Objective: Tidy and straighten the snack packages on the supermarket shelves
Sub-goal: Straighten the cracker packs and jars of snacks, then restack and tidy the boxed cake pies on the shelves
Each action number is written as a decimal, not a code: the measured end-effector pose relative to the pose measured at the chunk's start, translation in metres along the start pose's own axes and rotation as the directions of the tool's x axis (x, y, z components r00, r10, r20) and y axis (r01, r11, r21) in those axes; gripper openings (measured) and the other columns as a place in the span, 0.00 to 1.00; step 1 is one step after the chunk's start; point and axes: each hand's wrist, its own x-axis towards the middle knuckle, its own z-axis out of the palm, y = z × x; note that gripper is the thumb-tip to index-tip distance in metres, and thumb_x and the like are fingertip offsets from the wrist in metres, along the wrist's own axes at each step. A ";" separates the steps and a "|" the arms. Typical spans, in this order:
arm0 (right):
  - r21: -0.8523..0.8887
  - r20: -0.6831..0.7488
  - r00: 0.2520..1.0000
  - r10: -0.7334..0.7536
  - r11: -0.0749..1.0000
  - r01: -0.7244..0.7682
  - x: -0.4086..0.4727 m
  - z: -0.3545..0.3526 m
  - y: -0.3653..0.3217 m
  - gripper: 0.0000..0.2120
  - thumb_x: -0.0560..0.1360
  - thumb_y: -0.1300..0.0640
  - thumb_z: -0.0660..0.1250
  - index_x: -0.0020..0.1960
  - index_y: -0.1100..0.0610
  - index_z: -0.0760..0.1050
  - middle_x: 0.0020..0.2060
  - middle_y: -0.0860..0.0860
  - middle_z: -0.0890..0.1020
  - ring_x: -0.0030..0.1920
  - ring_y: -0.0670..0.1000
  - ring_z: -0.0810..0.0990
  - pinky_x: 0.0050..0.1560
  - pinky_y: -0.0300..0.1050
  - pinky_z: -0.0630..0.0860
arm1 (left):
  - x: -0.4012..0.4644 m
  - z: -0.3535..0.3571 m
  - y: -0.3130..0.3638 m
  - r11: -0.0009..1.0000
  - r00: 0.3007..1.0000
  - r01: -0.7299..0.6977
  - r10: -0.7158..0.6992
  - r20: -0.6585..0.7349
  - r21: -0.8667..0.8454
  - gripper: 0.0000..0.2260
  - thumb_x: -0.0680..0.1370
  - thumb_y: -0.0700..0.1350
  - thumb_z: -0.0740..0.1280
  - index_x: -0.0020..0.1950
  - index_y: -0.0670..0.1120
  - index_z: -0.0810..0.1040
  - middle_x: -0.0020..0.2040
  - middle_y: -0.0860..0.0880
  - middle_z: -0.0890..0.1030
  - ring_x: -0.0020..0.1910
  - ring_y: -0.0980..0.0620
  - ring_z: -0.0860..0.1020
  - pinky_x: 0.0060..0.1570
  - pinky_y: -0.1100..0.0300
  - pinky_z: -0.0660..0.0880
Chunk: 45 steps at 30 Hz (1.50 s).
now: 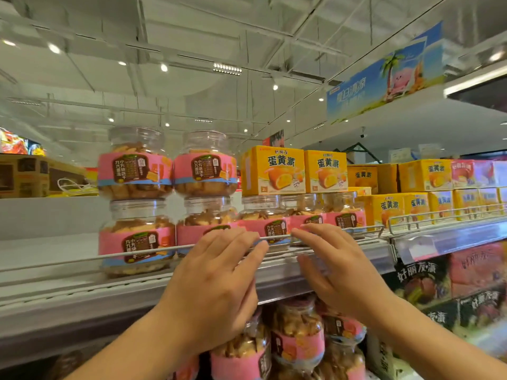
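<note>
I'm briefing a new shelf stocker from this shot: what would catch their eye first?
Two open hands, left hand and right hand, reach toward the wire rail at the shelf's front edge, holding nothing. Behind it stand clear biscuit jars with pink labels, stacked two high at the left. To the right, yellow pie boxes sit on top of more jars.

left hand (216,281) hiding a jar's (208,229) label, lower-shelf jars (297,338) partly behind both wrists, far boxes (477,174) blurred

White panelled ceiling (192,37) is seen across upper frame, lit by small spotlights (164,67). A blue promotional banner (384,78) is hung upper right. Grey shelf edge (82,305) is noted lower left.
</note>
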 end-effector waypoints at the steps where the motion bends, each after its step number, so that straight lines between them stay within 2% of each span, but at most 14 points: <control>1: -0.008 -0.001 1.000 -0.006 1.000 0.006 -0.003 -0.005 0.010 0.19 0.77 0.53 0.64 0.67 0.55 0.75 0.62 0.50 0.78 0.63 0.52 0.75 0.64 0.51 0.72 | 0.005 0.005 0.007 1.000 1.000 0.015 -0.015 0.011 0.001 0.23 0.73 0.47 0.65 0.66 0.41 0.77 0.62 0.43 0.79 0.62 0.41 0.76 0.60 0.43 0.74; 8: 0.003 0.032 0.996 -0.084 0.997 0.083 -0.019 -0.024 0.072 0.19 0.75 0.56 0.67 0.66 0.57 0.76 0.62 0.53 0.79 0.64 0.54 0.75 0.66 0.48 0.70 | 0.052 0.042 0.064 0.987 0.988 0.150 -0.152 0.040 0.056 0.26 0.73 0.49 0.62 0.70 0.40 0.73 0.66 0.42 0.76 0.66 0.41 0.74 0.64 0.41 0.70; 12: 0.067 0.054 0.998 -0.036 0.997 0.032 -0.020 -0.029 0.105 0.23 0.74 0.53 0.66 0.68 0.56 0.74 0.61 0.54 0.78 0.63 0.55 0.74 0.65 0.45 0.67 | 0.070 0.060 0.088 0.954 0.962 0.265 -0.270 0.022 0.141 0.27 0.72 0.51 0.61 0.68 0.40 0.75 0.62 0.43 0.78 0.62 0.43 0.75 0.62 0.41 0.68; 18: 0.191 -0.057 0.997 -0.046 0.980 0.056 -0.023 -0.016 0.114 0.21 0.73 0.53 0.65 0.65 0.59 0.76 0.55 0.54 0.80 0.57 0.54 0.76 0.60 0.47 0.72 | 0.085 0.066 0.100 0.899 0.911 0.413 -0.405 -0.078 0.145 0.24 0.72 0.50 0.61 0.64 0.40 0.77 0.53 0.45 0.78 0.52 0.42 0.75 0.57 0.44 0.69; 22: 0.196 -0.049 0.997 -0.063 0.978 0.072 -0.018 -0.018 0.120 0.19 0.75 0.51 0.62 0.62 0.57 0.78 0.50 0.51 0.80 0.52 0.53 0.77 0.55 0.48 0.74 | 0.095 0.061 0.099 0.887 0.899 0.439 -0.432 -0.075 0.146 0.22 0.72 0.50 0.60 0.61 0.41 0.78 0.48 0.48 0.77 0.48 0.43 0.77 0.51 0.47 0.70; 26: 0.274 0.014 0.999 -0.038 0.961 0.032 0.004 -0.027 0.123 0.10 0.76 0.52 0.63 0.48 0.56 0.81 0.42 0.50 0.81 0.45 0.50 0.77 0.47 0.51 0.74 | 0.111 0.053 0.095 0.896 0.901 0.433 -0.429 -0.062 0.103 0.19 0.72 0.50 0.60 0.57 0.45 0.81 0.45 0.51 0.81 0.46 0.46 0.79 0.48 0.52 0.65; 28: 0.265 0.029 0.999 -0.027 0.964 0.018 0.022 -0.032 0.128 0.08 0.76 0.53 0.64 0.49 0.55 0.80 0.44 0.50 0.81 0.47 0.50 0.76 0.49 0.49 0.75 | 0.121 0.047 0.085 0.909 0.914 0.406 -0.402 -0.060 0.095 0.18 0.72 0.51 0.59 0.55 0.46 0.82 0.41 0.53 0.81 0.43 0.47 0.80 0.47 0.51 0.65; 30: 0.190 -0.041 0.998 -0.038 0.981 0.045 0.046 -0.037 0.138 0.13 0.75 0.54 0.68 0.57 0.56 0.78 0.54 0.52 0.80 0.56 0.52 0.75 0.56 0.47 0.74 | 0.137 0.037 0.067 0.917 0.928 0.372 -0.368 -0.056 0.147 0.19 0.72 0.52 0.60 0.57 0.45 0.81 0.46 0.49 0.81 0.47 0.44 0.80 0.49 0.48 0.69; 32: 0.090 -0.070 0.997 -0.046 0.995 0.052 0.075 -0.043 0.148 0.25 0.74 0.51 0.69 0.68 0.55 0.71 0.66 0.55 0.73 0.66 0.56 0.69 0.66 0.51 0.68 | 0.161 0.026 0.043 0.895 0.927 0.366 -0.375 -0.012 0.256 0.24 0.72 0.53 0.63 0.65 0.44 0.76 0.57 0.44 0.78 0.58 0.41 0.76 0.54 0.44 0.70; 35: 0.013 0.065 0.998 -0.008 1.000 0.008 0.116 -0.046 0.161 0.39 0.74 0.43 0.66 0.78 0.51 0.52 0.77 0.52 0.56 0.77 0.56 0.52 0.75 0.54 0.52 | 0.194 0.016 0.012 0.808 0.863 0.412 -0.495 0.105 0.420 0.35 0.74 0.59 0.64 0.77 0.45 0.60 0.73 0.44 0.65 0.72 0.42 0.64 0.67 0.43 0.63; 37: 0.040 0.160 0.984 0.072 0.996 -0.079 0.132 -0.042 0.167 0.43 0.74 0.40 0.66 0.79 0.50 0.47 0.77 0.52 0.58 0.76 0.57 0.54 0.75 0.57 0.55 | 0.203 0.018 -0.004 0.755 0.807 0.437 -0.569 0.157 0.489 0.40 0.74 0.64 0.61 0.78 0.45 0.53 0.75 0.45 0.61 0.74 0.44 0.61 0.70 0.45 0.60; 40: 0.102 0.223 0.966 0.129 0.983 -0.154 0.142 -0.038 0.174 0.46 0.73 0.38 0.67 0.79 0.50 0.43 0.72 0.54 0.68 0.70 0.59 0.67 0.68 0.59 0.68 | 0.199 0.023 -0.016 0.706 0.757 0.464 -0.630 0.174 0.535 0.39 0.74 0.67 0.57 0.77 0.44 0.55 0.71 0.45 0.68 0.70 0.45 0.66 0.68 0.45 0.63; 42: 0.065 0.208 0.972 0.114 0.989 -0.130 0.143 -0.037 0.177 0.44 0.72 0.37 0.67 0.79 0.50 0.48 0.70 0.54 0.68 0.68 0.57 0.68 0.66 0.55 0.70 | 0.195 0.025 -0.019 0.710 0.801 0.435 -0.586 0.121 0.554 0.34 0.73 0.68 0.56 0.72 0.47 0.64 0.63 0.47 0.74 0.62 0.46 0.71 0.63 0.47 0.67; 45: 0.072 0.142 0.986 0.086 0.993 -0.097 0.145 -0.042 0.179 0.35 0.69 0.35 0.70 0.71 0.49 0.67 0.61 0.52 0.69 0.61 0.54 0.69 0.59 0.50 0.73 | 0.197 0.018 -0.022 0.751 0.836 0.460 -0.546 0.053 0.474 0.29 0.67 0.69 0.62 0.58 0.52 0.69 0.55 0.48 0.74 0.55 0.47 0.71 0.55 0.49 0.68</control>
